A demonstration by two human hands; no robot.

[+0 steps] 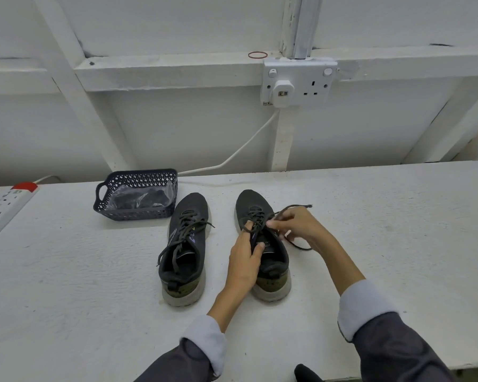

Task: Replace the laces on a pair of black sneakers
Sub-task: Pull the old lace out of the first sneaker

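1. Two black sneakers stand side by side, slightly apart, on the white surface (66,271), toes pointing away from the person and heels nearest.
2. The left sneaker (186,244) has a dark knit upper, an olive-speckled heel panel and a pale, scuffed sole; its black laces hang loose and untied, one end trailing over the collar down the left side.
3. The right sneaker (262,260) matches it in upper, heel panel and sole.
4. The left hand (244,260) rests on this shoe's near-left side, thumb on the tongue and index finger hooked under the lace (293,209) at the eyelets.
5. The right hand (295,224) is beside the eyelets, its fingers pinched together on a strand of the same lace; one frayed end sticks out to the right above the hand, and a loop lies on the surface beneath the wrist.
6. A dark perforated basket (138,213) sits just behind the left sneaker, holding a clear plastic bag (138,197) with dark contents.
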